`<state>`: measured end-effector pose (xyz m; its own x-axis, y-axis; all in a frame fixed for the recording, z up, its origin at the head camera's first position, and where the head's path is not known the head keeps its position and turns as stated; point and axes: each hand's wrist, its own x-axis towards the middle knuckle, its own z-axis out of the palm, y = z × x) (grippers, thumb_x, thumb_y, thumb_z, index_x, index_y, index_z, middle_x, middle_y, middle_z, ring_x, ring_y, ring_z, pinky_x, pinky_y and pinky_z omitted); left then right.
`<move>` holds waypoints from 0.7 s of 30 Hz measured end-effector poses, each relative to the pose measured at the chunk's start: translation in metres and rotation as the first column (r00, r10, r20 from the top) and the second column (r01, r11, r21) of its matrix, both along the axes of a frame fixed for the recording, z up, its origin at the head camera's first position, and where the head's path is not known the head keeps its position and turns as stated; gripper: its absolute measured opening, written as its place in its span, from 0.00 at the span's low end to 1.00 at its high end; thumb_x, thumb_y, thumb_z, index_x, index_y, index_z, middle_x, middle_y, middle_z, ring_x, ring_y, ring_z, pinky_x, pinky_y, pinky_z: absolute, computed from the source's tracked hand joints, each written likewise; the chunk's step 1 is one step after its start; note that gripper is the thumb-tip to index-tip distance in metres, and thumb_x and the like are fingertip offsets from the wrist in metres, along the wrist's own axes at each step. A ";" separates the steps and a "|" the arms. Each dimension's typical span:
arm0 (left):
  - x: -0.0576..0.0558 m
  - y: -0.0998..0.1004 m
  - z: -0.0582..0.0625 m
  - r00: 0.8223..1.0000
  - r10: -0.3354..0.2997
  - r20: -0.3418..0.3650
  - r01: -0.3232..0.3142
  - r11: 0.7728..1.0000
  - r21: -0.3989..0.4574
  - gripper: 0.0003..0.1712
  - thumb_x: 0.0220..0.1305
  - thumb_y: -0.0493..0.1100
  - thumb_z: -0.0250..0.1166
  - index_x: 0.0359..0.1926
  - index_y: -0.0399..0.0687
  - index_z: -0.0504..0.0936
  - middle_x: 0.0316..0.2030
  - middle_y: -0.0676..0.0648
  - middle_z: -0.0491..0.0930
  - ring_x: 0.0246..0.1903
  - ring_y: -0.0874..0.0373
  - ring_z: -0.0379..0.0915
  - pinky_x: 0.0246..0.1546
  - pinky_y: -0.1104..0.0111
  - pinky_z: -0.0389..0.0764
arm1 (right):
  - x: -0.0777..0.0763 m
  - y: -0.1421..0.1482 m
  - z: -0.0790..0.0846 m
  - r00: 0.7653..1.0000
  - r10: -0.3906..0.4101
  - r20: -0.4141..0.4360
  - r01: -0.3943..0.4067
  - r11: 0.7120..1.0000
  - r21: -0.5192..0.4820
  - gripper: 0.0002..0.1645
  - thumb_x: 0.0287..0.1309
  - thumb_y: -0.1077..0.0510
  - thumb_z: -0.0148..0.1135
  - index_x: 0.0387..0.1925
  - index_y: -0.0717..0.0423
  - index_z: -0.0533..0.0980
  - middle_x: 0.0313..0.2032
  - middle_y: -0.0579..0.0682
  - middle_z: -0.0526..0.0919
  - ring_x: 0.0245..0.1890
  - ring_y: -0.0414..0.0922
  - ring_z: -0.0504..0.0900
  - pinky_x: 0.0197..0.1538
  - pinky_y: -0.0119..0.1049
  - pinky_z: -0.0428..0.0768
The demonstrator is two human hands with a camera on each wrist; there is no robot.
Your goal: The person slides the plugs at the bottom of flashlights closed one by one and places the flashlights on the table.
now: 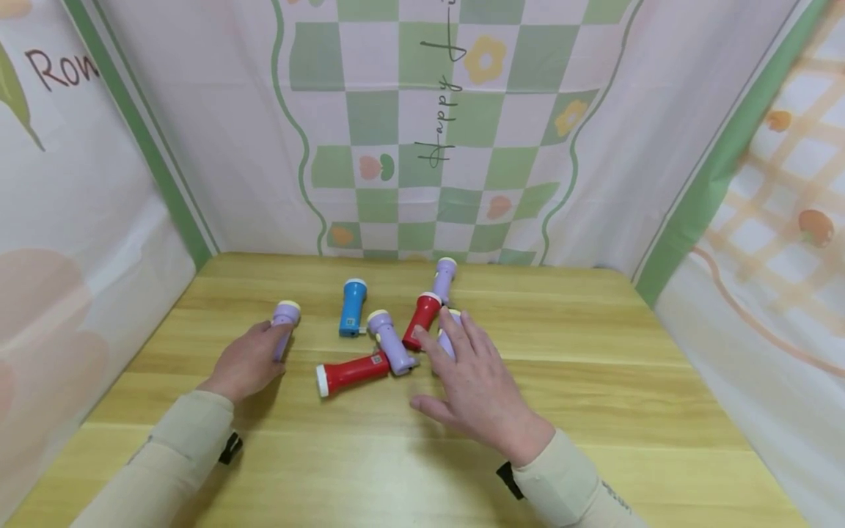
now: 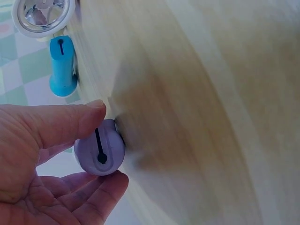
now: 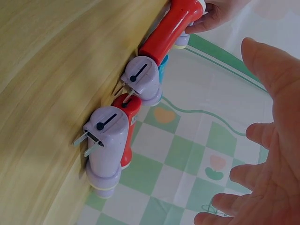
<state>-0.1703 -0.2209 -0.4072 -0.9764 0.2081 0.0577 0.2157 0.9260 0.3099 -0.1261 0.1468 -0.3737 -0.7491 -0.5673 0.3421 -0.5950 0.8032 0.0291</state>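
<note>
At the left of the table, my left hand (image 1: 246, 363) grips a purple flashlight (image 1: 286, 315), its pale yellow head facing the back. The left wrist view shows the slotted tail end of that flashlight (image 2: 99, 152) between thumb and fingers. My right hand (image 1: 485, 389) is spread over another purple flashlight (image 1: 446, 342) and partly hides it in the head view. Seen from the right wrist, the fingers stand apart from this flashlight (image 3: 108, 145), whose two metal plug prongs stick out. Beside it lies a red flashlight (image 1: 422, 320).
Between the hands, a purple flashlight (image 1: 392, 345) touches a red flashlight (image 1: 353, 374) lying sideways. Farther back are a blue flashlight (image 1: 353, 306) and one more purple flashlight (image 1: 445, 275). Printed curtains (image 1: 422, 132) enclose the wooden table (image 1: 370, 469) at the back and sides.
</note>
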 end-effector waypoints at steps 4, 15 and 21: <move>0.000 0.001 0.001 1.000 0.007 0.000 -0.007 1.000 0.001 0.42 0.56 0.33 0.78 0.71 0.35 0.70 0.63 0.20 0.72 0.59 0.25 0.74 0.55 0.34 0.78 | 0.000 0.000 0.000 1.000 0.004 0.003 -0.004 1.000 -0.012 0.57 0.57 0.27 0.70 0.79 0.49 0.62 0.80 0.65 0.54 0.77 0.69 0.57 0.75 0.65 0.63; 0.002 0.005 0.009 0.999 0.007 -0.053 -0.009 1.000 -0.028 0.42 0.55 0.35 0.79 0.70 0.37 0.71 0.62 0.21 0.73 0.54 0.25 0.77 0.52 0.34 0.80 | 0.001 0.001 0.001 1.000 -0.001 0.011 0.001 1.000 0.000 0.56 0.58 0.26 0.67 0.79 0.48 0.62 0.80 0.65 0.54 0.78 0.69 0.56 0.76 0.64 0.62; 0.003 0.017 0.019 0.996 -0.006 -0.086 0.005 1.000 -0.019 0.32 0.70 0.38 0.66 0.71 0.36 0.71 0.66 0.25 0.73 0.62 0.27 0.73 0.61 0.35 0.75 | 0.001 0.001 0.002 1.000 -0.002 0.013 0.002 1.000 -0.005 0.56 0.58 0.26 0.67 0.79 0.48 0.62 0.80 0.65 0.54 0.78 0.69 0.56 0.76 0.64 0.62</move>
<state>-0.1670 -0.2042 -0.3886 -0.9668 0.2153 0.1374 0.2459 0.9300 0.2730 -0.1247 0.1474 -0.3722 -0.7544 -0.5645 0.3351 -0.5939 0.8043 0.0179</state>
